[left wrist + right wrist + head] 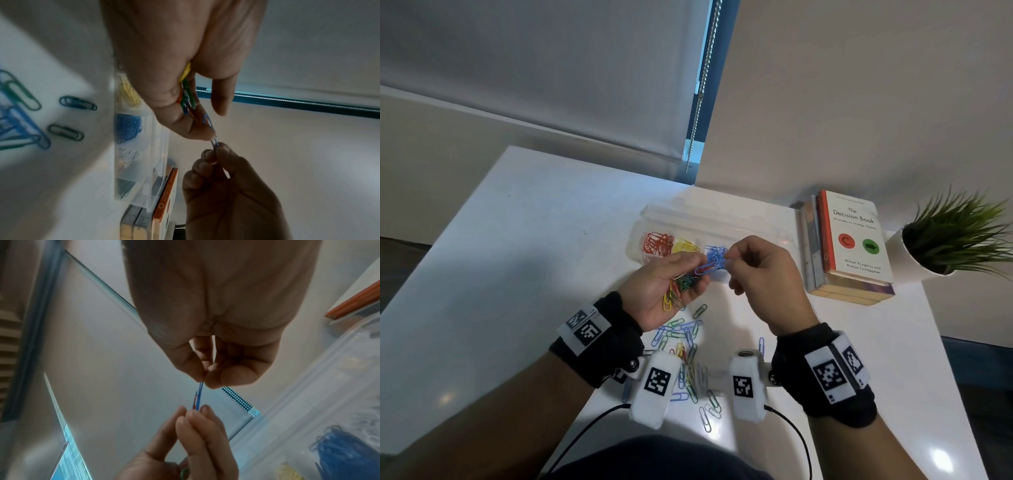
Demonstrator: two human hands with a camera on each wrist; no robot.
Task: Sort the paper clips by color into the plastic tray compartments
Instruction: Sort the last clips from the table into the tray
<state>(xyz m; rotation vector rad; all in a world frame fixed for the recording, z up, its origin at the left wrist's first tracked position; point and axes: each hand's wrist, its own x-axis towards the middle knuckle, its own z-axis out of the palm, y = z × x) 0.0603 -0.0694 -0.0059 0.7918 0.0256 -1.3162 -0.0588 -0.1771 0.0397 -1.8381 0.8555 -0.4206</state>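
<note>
Hands: right hand [763,274] pinches blue clip [710,267] | left hand [664,291] grips bunch, perhaps it too

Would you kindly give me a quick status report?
Right hand pinches blue paper clip. Left hand grips mixed clips, pinching its other end. Tray unobstructed.

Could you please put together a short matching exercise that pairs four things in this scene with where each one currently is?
Things:
1. blue wire paper clip
2. bunch of mixed-colour paper clips
3. red paper clips
4. white-covered paperback book with red spine

Places:
A. leftmost filled compartment of the clear plastic tray
B. right of the tray
C. pinched between both hands
D. held in the left hand

Pairs: 1-C, 2-D, 3-A, 4-B
</note>
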